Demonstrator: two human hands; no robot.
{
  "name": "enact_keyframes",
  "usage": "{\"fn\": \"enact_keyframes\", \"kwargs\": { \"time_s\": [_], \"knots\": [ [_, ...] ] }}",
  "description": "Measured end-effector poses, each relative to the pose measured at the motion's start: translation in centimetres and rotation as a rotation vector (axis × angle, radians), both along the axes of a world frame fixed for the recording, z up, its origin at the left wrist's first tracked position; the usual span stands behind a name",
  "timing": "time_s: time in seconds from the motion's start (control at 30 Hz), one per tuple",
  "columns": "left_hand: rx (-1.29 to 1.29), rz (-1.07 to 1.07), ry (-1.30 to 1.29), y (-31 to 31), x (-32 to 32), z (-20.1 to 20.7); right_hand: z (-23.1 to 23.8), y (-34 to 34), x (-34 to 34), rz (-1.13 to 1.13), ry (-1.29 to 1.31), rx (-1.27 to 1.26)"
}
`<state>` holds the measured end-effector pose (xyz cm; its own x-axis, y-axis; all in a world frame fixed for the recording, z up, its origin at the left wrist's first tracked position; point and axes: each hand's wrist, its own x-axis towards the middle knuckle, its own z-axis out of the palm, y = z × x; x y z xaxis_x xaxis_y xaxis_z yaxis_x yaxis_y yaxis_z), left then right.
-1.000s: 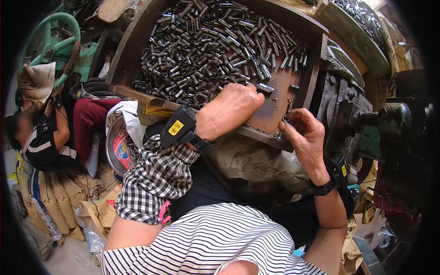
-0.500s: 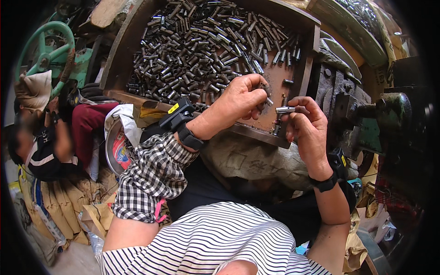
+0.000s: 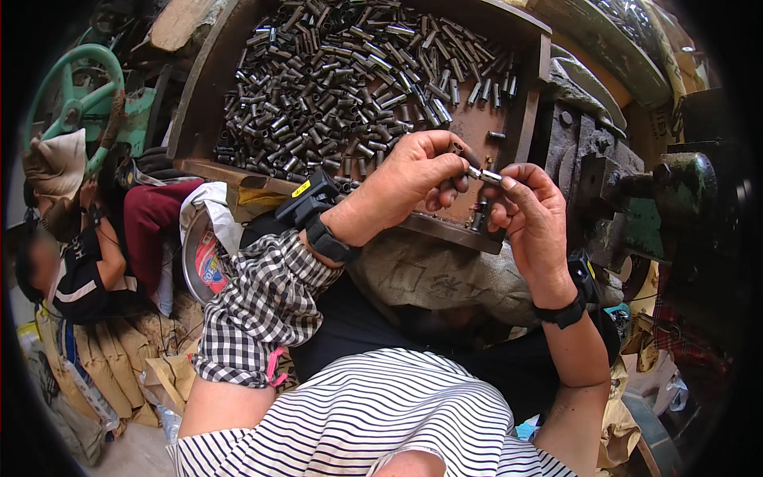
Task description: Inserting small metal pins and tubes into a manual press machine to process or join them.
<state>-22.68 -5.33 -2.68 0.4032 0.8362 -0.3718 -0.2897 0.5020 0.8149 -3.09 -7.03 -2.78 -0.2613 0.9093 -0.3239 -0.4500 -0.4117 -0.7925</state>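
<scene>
My left hand is over the near right part of the wooden tray, its thumb and fingers pinching a small metal pin. Facing it, my right hand grips a short, shiny metal tube between thumb and fingertips. Pin and tube meet end to end; whether one sits inside the other I cannot tell. Many dark and shiny metal tubes fill the far and left parts of the tray. A lone tube lies near its right wall, and a few small dark parts lie beside my right fingers.
A dark, greasy machine stands close to my right hand. At the left are a green handwheel, another person and a metal bowl. Cloth sacking hangs below the tray's near edge.
The tube in my right hand and the pin in my left hand have come together, where a gap lay between them before. The tube has tilted.
</scene>
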Motion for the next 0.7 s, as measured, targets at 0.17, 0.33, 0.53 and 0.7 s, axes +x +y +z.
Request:
{"fn": "enact_keyframes", "kwargs": {
  "time_s": [0.17, 0.33, 0.53, 0.7],
  "knots": [
    [-0.002, 0.004, -0.027, -0.1, 0.2, -0.3, -0.1, 0.1, 0.2, 0.009, -0.003, 0.0],
    [-0.033, 0.03, -0.04, -0.2, 0.2, -0.3, 0.4, -0.1, -0.1, 0.002, -0.033, -0.004],
    [-0.032, 0.031, -0.056, -0.3, 0.1, -0.4, 0.5, -0.3, -0.3, 0.006, -0.172, 0.064],
    [-0.002, 0.018, -0.025, -0.3, 0.2, -0.5, 0.6, -0.1, -0.3, 0.125, -0.418, 0.214]
  ]
}}
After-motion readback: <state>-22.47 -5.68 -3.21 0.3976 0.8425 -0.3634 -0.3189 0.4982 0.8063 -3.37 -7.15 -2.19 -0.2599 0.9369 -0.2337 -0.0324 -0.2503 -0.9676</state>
